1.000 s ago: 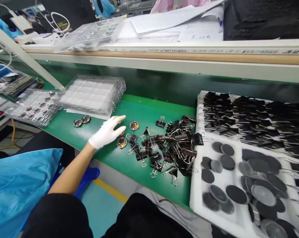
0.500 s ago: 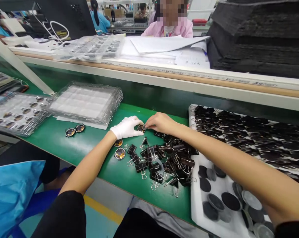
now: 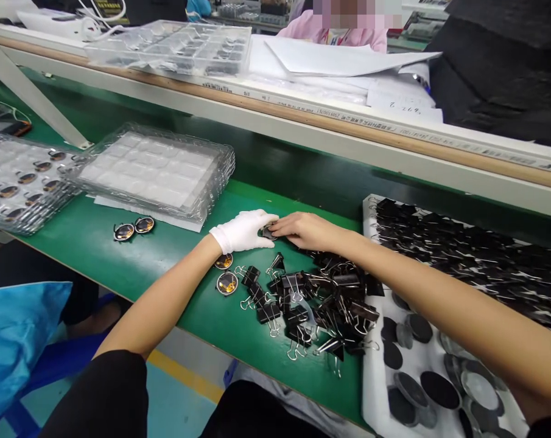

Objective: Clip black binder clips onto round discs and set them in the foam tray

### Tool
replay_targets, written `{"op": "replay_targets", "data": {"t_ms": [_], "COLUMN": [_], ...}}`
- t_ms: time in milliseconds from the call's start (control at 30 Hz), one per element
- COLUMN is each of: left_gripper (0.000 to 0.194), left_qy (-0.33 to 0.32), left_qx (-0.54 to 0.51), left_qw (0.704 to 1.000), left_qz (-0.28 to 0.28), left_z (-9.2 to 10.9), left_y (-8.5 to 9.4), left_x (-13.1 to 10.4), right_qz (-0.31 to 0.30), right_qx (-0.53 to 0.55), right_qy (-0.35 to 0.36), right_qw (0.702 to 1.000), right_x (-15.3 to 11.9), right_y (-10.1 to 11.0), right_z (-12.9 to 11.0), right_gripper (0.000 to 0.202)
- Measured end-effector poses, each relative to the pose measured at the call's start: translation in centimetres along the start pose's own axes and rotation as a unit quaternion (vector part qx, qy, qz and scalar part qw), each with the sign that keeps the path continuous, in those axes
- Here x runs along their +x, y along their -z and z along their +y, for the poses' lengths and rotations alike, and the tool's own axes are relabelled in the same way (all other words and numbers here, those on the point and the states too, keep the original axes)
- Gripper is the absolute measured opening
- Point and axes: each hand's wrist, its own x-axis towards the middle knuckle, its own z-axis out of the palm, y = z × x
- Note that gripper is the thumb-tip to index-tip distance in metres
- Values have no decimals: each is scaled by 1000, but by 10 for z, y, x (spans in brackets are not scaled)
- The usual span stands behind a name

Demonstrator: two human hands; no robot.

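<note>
- Can barely see the round piece (image 3: pixel 268 233), mostly covered!
- Pinches it with gloved left hand (image 3: pixel 245 232).
- Bunches fingers of right hand (image 3: pixel 310 231) against it; can't tell whether pinching.

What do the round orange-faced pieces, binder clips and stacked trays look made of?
Round pieces: glossy faces, maybe glass or plastic; silvery rims suggest metal.
Binder clips: likely metal, glossy black bodies, shiny wire handles.
Stacked trays: probably clear plastic, see-through with edge glints.

Your head camera, looking forward and down.
From your side of the green bench (image 3: pixel 175 255) it sees your left hand (image 3: pixel 245 232) and right hand (image 3: pixel 308 231) close; past them it looks over the shelf (image 3: pixel 302 131) to a person in pink (image 3: pixel 339 38), farther off.
</note>
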Motion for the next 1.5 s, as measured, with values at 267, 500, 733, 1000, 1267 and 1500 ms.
{"op": "replay_targets", "data": {"t_ms": [267, 500, 733, 1000, 1267, 1500], "left_gripper": [53, 55, 50, 52, 56, 59], "left_qy": [35, 54, 24, 9, 14, 27], "left_qx": [94, 134, 138, 128, 116, 118], "left_qw": [995, 989, 990, 992, 993, 992], "left_qz": [27, 36, 21, 0, 17, 20], "left_z": [6, 5, 4, 2, 11, 16], "left_y": [0, -2, 3, 6, -8, -14], "left_x": [2, 12, 16, 22, 29, 37], "right_qz": [-74, -38, 136, 182, 190, 200], "right_qx": [-50, 22, -13, 12, 23, 12], "right_qy": [-356, -435, -487, -491, -515, -523], "right_qw": [930, 899, 863, 852, 836, 828], "right_x": [-19, -6, 26, 38, 30, 38], "right_y": [39, 32, 33, -24, -28, -28], "right_z": [-19, 1, 10, 39, 51, 41], "right_gripper": [29, 30, 70, 53, 50, 49]}}
